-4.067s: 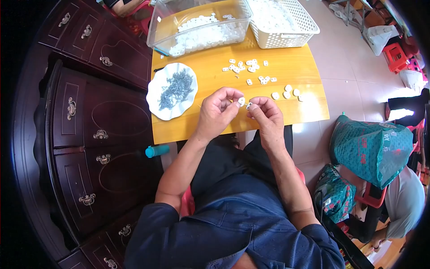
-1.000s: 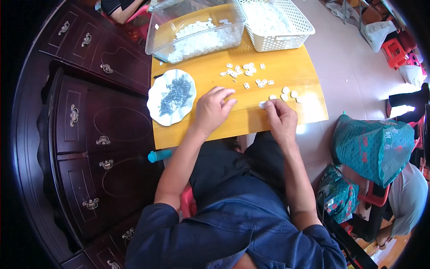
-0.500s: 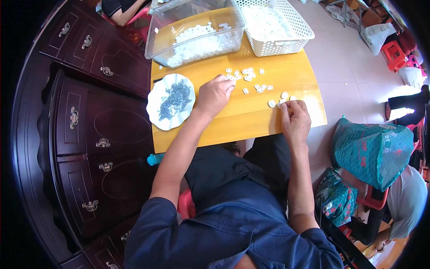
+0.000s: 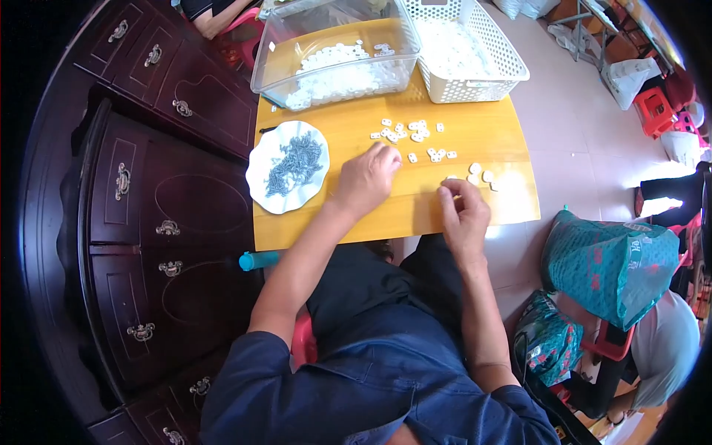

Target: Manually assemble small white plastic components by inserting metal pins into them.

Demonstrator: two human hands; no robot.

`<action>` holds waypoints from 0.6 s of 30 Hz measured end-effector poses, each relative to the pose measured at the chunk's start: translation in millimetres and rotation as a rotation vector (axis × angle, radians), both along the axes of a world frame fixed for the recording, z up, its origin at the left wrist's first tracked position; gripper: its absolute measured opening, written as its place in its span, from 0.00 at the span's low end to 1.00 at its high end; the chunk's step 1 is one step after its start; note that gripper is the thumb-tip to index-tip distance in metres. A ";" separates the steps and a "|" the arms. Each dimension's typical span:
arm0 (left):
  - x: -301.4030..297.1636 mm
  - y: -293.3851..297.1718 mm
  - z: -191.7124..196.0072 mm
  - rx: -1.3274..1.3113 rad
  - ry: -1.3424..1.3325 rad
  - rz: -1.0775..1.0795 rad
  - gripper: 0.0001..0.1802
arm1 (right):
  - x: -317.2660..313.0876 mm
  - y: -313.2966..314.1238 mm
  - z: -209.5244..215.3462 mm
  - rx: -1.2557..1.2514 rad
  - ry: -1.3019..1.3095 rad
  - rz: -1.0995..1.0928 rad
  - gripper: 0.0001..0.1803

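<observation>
My left hand (image 4: pixel 368 178) is over the middle of the yellow wooden table (image 4: pixel 356 222), its fingers pinched together. What they hold, if anything, is hidden. My right hand (image 4: pixel 467 219) hovers near the table's front right, thumb and fingers curled closed. A pale bit shows by its fingertips, but I cannot tell whether it is gripped. Beyond that hand lie several round white plastic pieces (image 4: pixel 475 169). Farther back, small white two-hole pieces (image 4: pixel 434 155) are scattered in loose clusters. Left of my left hand sits a white scalloped plate (image 4: pixel 257 180) heaped with thin dark metal screws or pins (image 4: pixel 297 165).
A clear plastic bin (image 4: pixel 263 70) with white pieces and a white perforated basket (image 4: pixel 467 92) stand at the table's back. Dark wooden drawers (image 4: pixel 185 185) flank the left. Teal bags (image 4: pixel 608 259) and a seated person (image 4: pixel 667 348) are at the right.
My left hand has drawn back from the small two-hole pieces toward me. My right hand has moved left, away from the round white pieces. The view has shifted slightly.
</observation>
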State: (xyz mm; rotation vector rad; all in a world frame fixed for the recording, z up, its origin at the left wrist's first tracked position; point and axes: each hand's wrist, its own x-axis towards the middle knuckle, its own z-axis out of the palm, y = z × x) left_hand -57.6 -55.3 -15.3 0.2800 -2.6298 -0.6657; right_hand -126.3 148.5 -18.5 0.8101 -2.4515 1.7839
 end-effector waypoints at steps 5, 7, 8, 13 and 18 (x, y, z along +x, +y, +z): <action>27.9 33.1 25.8 0.042 0.084 -0.102 0.03 | 9.8 -14.0 -1.5 -0.149 -0.562 0.253 0.12; 34.2 38.2 26.2 0.029 0.116 -0.117 0.04 | 10.9 -16.9 -1.6 -0.195 -0.676 0.329 0.12; 36.1 38.7 27.0 0.030 0.119 -0.112 0.04 | 11.6 -18.1 -2.1 -0.186 -0.662 0.346 0.12; 42.2 38.7 28.8 0.049 0.165 -0.128 0.05 | 12.5 -18.5 4.5 -0.170 -0.722 0.383 0.13; 42.2 41.0 22.7 0.109 0.199 -0.100 0.05 | 13.5 -18.1 4.3 -0.149 -0.742 0.413 0.12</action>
